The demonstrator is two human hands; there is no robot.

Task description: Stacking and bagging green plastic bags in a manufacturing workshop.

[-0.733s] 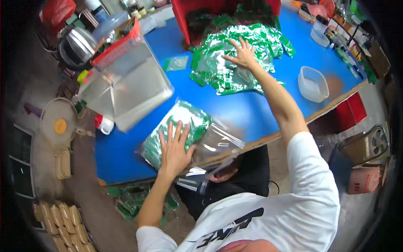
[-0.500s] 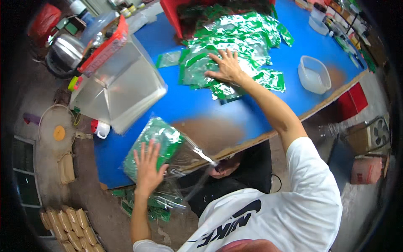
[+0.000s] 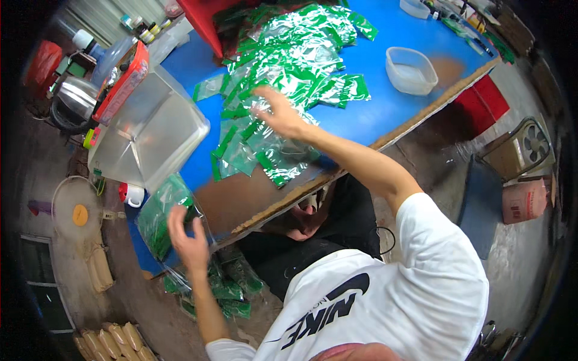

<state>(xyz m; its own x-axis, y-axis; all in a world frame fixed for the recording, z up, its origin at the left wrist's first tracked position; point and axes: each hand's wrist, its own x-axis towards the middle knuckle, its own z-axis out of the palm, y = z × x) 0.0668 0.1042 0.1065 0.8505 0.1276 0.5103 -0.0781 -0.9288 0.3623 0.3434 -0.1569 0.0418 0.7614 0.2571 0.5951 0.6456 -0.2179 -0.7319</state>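
Observation:
A large heap of flat, shiny clear packets with green edges (image 3: 301,57) spreads from the far side of the blue table toward its near edge. My right hand (image 3: 278,113) is over the near part of this heap, fingers apart and slightly bent, holding nothing that I can see. At the table's near left corner lies a clear plastic bag filled with green packets (image 3: 159,219). Beside its right side is my left hand (image 3: 189,239), fingers and thumb apart. Whether that hand touches the bag's clear film I cannot tell.
A big translucent bin (image 3: 150,135) lies tipped left of the heap, near a white and red mug (image 3: 133,195). To the right stands a clear plastic tub (image 3: 411,71). Green packets (image 3: 232,289) lie low beside the table, and a steel kettle (image 3: 75,96) stands far left.
My right hand has come nearer, and several packets now lie spread on the near tabletop. The filled bag and my left hand have shifted toward the left corner. The view has also turned.

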